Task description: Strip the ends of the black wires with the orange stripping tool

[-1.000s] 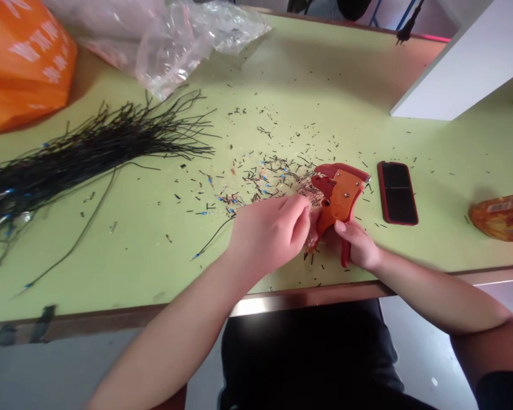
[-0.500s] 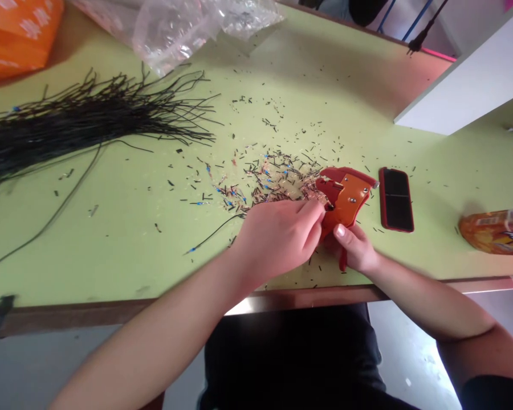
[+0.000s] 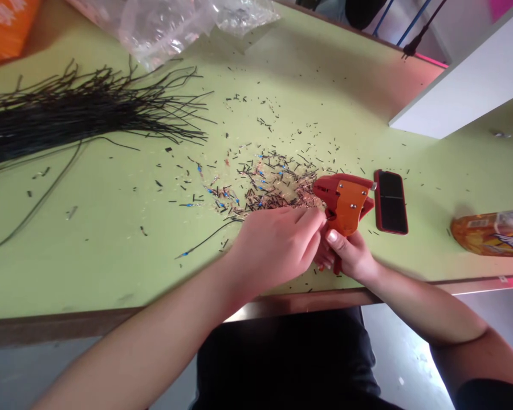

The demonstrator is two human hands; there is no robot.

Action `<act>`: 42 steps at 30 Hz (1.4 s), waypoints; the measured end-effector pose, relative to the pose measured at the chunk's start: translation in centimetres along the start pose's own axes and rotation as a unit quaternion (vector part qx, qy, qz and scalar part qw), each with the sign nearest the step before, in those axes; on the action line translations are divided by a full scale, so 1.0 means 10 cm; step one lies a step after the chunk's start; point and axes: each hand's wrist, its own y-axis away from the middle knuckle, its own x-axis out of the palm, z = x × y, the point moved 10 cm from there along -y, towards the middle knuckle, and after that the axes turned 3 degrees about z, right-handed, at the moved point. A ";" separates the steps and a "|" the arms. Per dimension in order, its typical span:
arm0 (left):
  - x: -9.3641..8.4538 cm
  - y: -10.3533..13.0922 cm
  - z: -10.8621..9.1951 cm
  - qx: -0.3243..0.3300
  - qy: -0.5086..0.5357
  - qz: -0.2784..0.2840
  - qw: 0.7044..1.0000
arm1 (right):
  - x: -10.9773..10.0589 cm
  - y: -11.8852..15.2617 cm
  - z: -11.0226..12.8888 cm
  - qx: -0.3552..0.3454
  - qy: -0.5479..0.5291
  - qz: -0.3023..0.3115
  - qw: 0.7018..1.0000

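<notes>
My right hand [image 3: 353, 253] is wrapped around the handles of a red and orange wire stripper [image 3: 349, 199], thumb toward me. My left hand [image 3: 284, 236] is closed in a pinch just left of the tool's jaws. A thin black wire [image 3: 211, 234] with a blue piece near its free end comes out from behind the left hand; the fingers hide its other end. Beneath and beyond the hands lies a heap of short black offcuts and copper-coloured strands [image 3: 277, 196], with several small blue bits among them.
A thick bundle of black wires [image 3: 89, 114] lies at the left, near clear plastic bags [image 3: 166, 28] and an orange bag [image 3: 4, 28]. Right of the tool are a phone [image 3: 391, 202] and an orange bottle [image 3: 491, 233]. A white panel [image 3: 465, 80] stands at the back right.
The wire stripper has turned slightly, and its handles look closer together. The jaw opening seen before now looks closed. The view has shifted a little; both hands stay close together.
</notes>
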 end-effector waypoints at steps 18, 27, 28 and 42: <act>0.01 -0.02 0.56 -0.136 0.161 0.021 0.977 | -0.06 -0.05 0.02 0.100 -0.150 0.072 0.981; 0.17 0.01 0.85 -0.205 0.247 0.006 0.947 | -0.11 -0.05 0.16 0.090 -0.100 0.054 0.989; 0.21 0.02 0.86 -0.207 0.251 0.013 0.945 | -0.13 -0.05 0.16 0.092 -0.100 0.050 0.989; 0.78 0.17 0.52 -0.255 0.525 0.111 0.805 | 0.03 -0.03 0.12 0.124 -0.122 0.081 0.981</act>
